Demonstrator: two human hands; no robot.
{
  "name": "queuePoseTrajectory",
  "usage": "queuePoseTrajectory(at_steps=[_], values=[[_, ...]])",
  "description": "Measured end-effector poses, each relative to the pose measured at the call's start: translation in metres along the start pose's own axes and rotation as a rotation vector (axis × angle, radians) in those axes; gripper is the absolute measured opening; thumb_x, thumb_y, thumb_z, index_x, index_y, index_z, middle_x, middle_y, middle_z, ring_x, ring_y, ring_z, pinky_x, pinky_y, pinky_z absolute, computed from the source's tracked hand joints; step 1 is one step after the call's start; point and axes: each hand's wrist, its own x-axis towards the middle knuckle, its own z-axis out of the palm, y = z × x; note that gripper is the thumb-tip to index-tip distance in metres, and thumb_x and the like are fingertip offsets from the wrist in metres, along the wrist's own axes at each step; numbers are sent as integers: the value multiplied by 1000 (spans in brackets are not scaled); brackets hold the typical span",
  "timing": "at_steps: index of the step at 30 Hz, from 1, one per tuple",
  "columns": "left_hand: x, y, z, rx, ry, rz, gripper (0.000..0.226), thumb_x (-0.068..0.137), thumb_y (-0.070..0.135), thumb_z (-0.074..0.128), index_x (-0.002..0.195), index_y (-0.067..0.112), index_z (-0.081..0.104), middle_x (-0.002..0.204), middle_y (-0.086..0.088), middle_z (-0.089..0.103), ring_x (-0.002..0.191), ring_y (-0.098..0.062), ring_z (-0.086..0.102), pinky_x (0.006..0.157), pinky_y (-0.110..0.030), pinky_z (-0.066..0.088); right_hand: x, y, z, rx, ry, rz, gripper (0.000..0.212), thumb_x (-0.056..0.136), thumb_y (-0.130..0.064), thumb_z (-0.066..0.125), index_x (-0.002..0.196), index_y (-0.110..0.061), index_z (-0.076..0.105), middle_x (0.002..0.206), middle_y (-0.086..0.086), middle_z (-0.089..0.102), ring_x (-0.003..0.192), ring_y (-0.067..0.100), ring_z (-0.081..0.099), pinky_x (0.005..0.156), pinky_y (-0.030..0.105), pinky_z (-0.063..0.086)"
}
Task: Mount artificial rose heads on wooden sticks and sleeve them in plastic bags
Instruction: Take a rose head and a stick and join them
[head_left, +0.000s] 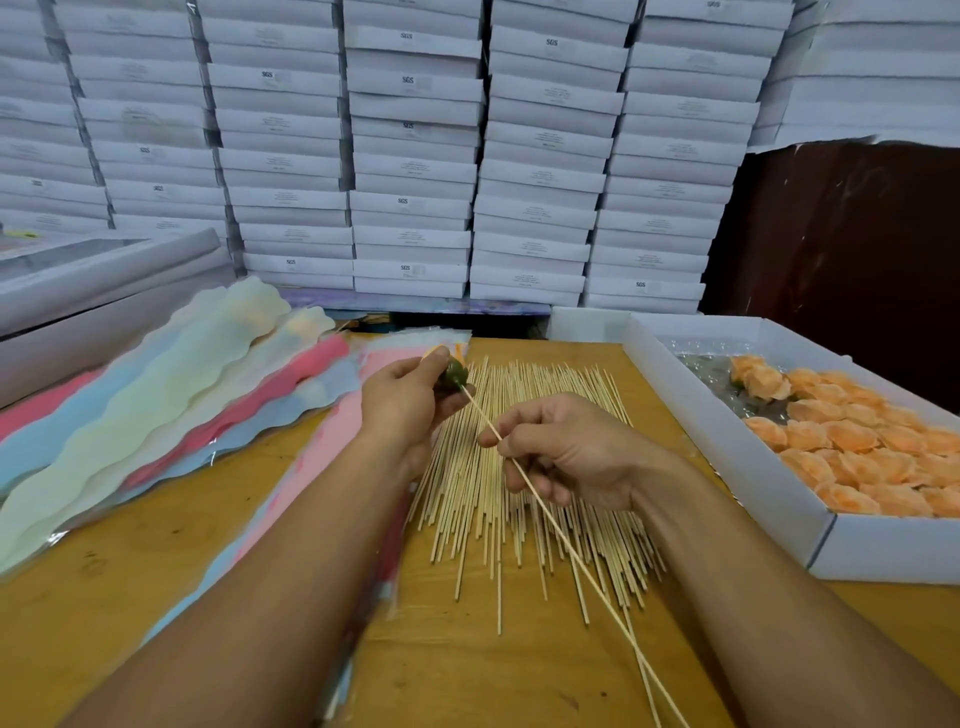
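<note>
Head view: stacked white boxes (410, 156) behind the table (130, 597) read "SGS". The left hand (402, 400) grips a peach rose head (451, 368), green base toward the wooden stick (550, 525). The right hand (566, 449) pinches the stick, which slants from lower right up to the rose, above the loose sticks (519, 467).

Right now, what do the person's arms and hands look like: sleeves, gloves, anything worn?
Both hands are bare: no gloves on the left hand or the right hand. No rings, watch or wristbands show. Both forearms are uncovered all the way to the frame's lower edge, so no sleeves are in view.
</note>
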Motion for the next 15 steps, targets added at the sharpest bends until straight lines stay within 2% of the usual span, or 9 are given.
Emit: queuePoseTrajectory(at_steps=[7, 15], values=[[2, 2, 0, -103, -7, -53, 18, 95, 12, 67, 97, -5, 64, 95, -21, 68, 58, -20, 71, 52, -21, 56, -1, -1, 2, -24, -15, -13, 20, 95, 2, 54, 111, -4, 64, 64, 13, 67, 39, 11, 51, 33, 19, 39], [0, 4, 0, -127, -10, -69, 26, 94, 13, 68, 109, -8, 63, 95, -19, 70, 59, -20, 72, 49, -21, 55, -4, -3, 4, -40, -58, -29, 20, 97, 2, 52, 112, -4, 63, 65, 14, 67, 40, 12, 51, 34, 20, 40]])
